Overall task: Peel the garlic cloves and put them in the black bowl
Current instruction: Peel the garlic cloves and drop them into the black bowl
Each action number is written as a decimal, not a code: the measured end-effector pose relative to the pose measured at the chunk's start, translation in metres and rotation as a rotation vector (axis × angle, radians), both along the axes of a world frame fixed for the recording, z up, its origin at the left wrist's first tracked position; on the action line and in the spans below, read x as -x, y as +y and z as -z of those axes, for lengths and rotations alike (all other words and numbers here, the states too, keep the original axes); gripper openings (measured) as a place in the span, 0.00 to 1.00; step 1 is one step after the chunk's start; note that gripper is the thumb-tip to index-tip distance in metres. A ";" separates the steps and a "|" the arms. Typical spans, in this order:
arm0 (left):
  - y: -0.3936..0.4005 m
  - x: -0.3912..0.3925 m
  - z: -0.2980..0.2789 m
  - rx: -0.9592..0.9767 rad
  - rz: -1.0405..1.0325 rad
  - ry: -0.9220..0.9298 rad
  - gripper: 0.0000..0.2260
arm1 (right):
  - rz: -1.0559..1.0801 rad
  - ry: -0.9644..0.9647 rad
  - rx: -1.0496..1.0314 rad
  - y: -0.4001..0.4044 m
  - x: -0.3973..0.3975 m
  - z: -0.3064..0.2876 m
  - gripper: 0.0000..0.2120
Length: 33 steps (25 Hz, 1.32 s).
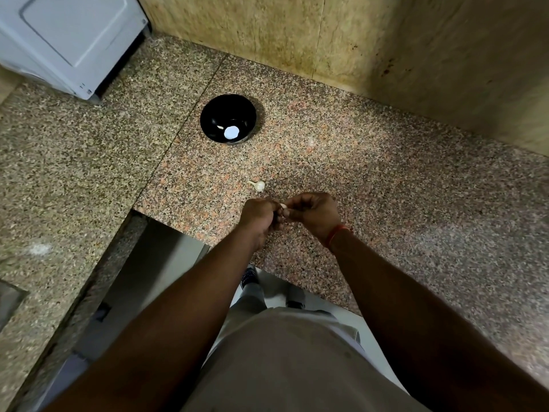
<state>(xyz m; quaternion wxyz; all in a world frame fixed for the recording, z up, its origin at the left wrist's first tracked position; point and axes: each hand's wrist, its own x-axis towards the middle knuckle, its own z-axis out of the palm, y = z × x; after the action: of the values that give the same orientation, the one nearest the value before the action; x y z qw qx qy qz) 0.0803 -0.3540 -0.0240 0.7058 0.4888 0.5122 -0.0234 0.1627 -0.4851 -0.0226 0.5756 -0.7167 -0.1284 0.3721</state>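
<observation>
Clove in work: your left hand (258,214) and right hand (312,214) meet over the counter (371,179), and a pale garlic clove (283,206) shows between their fingers.
Fingers: both sets are curled tight and pinch that clove; only its tip shows.
Spare clove: a second clove (259,185), with its skin and stalk, lies on the counter just beyond your fingers, not touching them.
Bowl: the black bowl (228,118) stands well beyond your fingers, a little to their left.
In the bowl: a small pale piece (220,127) beside a bright reflection; you cannot tell what it is.
Hidden: your fingertips overlap, so the peel's state stays unclear.
</observation>
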 end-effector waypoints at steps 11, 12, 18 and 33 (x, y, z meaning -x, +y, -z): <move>0.003 0.018 -0.002 0.126 -0.078 -0.161 0.05 | -0.037 0.028 -0.058 0.004 0.000 -0.006 0.15; 0.004 0.018 -0.003 0.140 -0.078 -0.153 0.06 | -0.042 0.057 -0.087 0.004 0.000 -0.006 0.16; 0.001 0.019 -0.001 0.086 -0.008 -0.123 0.08 | -0.017 -0.004 -0.065 0.004 0.004 -0.009 0.10; 0.005 0.018 -0.006 -0.321 0.178 -0.043 0.03 | -0.132 -0.231 0.108 0.003 -0.001 0.007 0.06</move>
<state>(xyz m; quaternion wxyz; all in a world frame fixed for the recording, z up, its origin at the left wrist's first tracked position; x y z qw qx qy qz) 0.0620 -0.3490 -0.0182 0.6247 0.6391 0.4487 0.0070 0.1633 -0.4822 -0.0294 0.4919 -0.7748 -0.2203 0.3305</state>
